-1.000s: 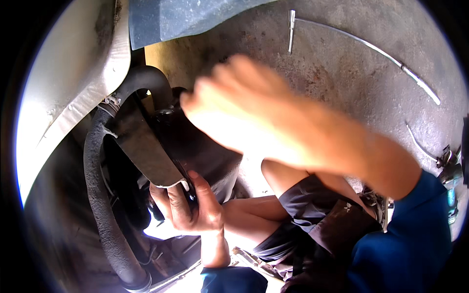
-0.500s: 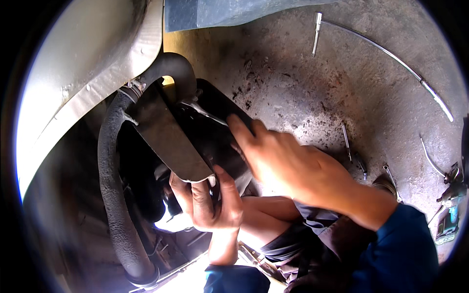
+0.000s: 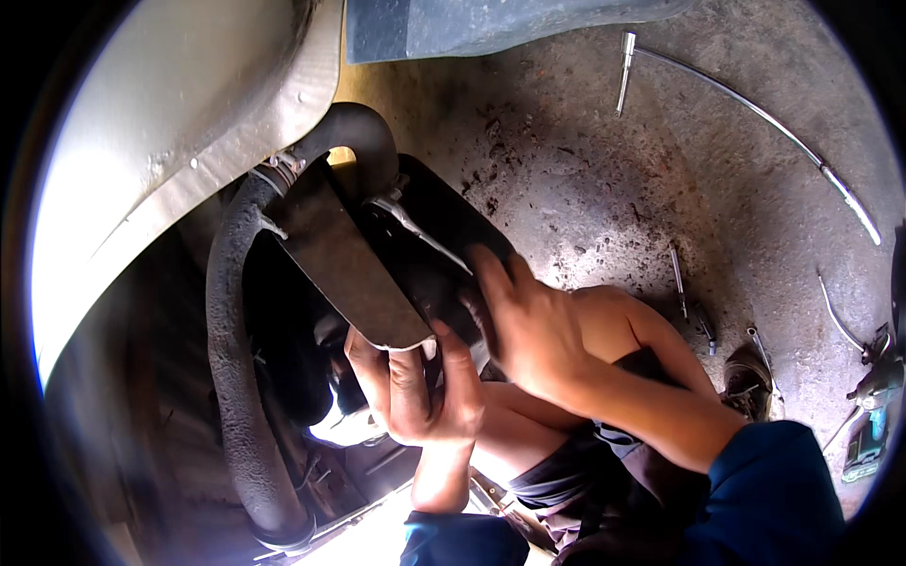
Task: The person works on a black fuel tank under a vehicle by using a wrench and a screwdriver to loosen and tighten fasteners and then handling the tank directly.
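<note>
My left hand (image 3: 420, 396) is closed around the near end of a flat dark metal plate (image 3: 354, 269), its fingers curled under and against the edge. My right hand (image 3: 538, 330) grips the handle end of a silver wrench (image 3: 425, 238). The wrench's head meets a fitting beside the curved black hose (image 3: 363, 137), above a black part (image 3: 453, 212); how it seats there is too dark to tell. A thick ribbed-looking dark hose (image 3: 241, 368) runs down the left side of the plate, joined by a clamp (image 3: 278, 172) near its top.
A pale body panel (image 3: 217, 104) curves over the upper left, and a blue-grey panel (image 3: 510, 28) hangs at the top. On the stained concrete floor lie a long-handled socket tool (image 3: 755, 104), a metal rod (image 3: 679, 281), another wrench (image 3: 763, 358) and a teal-and-black power tool (image 3: 873, 415).
My right hand has come toward me, swinging the wrench's handle down. My left hand keeps its hold on the plate. The whole view has shifted slightly.
</note>
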`<move>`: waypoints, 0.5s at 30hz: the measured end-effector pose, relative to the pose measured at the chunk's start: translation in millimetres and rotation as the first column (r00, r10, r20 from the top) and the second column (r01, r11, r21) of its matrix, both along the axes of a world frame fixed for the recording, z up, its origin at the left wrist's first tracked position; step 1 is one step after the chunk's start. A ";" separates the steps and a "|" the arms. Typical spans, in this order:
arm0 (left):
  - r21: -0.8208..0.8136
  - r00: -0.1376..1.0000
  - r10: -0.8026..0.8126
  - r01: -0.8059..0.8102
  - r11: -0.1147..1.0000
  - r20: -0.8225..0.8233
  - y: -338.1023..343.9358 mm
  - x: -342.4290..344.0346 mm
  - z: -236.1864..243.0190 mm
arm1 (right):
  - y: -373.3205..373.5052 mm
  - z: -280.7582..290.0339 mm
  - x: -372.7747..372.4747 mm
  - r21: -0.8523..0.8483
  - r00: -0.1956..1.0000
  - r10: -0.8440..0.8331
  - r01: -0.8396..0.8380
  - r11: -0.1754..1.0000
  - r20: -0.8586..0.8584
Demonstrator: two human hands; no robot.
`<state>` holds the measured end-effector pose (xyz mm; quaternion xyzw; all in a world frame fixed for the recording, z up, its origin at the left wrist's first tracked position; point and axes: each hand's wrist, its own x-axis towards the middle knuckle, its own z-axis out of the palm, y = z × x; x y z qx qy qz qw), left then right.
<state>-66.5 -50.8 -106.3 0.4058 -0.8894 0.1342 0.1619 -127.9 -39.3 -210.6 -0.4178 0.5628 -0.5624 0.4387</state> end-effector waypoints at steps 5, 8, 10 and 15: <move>0.003 0.999 -0.028 0.028 1.000 -0.027 -0.4 5.8 -2.5 | -29.2 -22.8 -54.4 -0.181 0.956 0.285 -0.294 0.939 -0.074; 0.004 0.999 0.029 -0.029 1.000 -0.043 4.4 3.4 2.0 | -71.4 12.5 -120.5 -0.288 0.721 0.119 -0.415 0.863 -0.682; 0.015 0.999 0.033 -0.032 0.999 -0.042 4.0 -3.4 -0.2 | -84.9 28.4 -133.5 -0.541 0.615 -0.279 -0.290 0.790 -0.738; -0.032 1.000 0.014 -0.014 0.999 -0.019 2.0 -4.8 2.1 | -61.8 -9.6 -100.4 -0.535 0.719 -0.318 -0.089 0.840 -0.618</move>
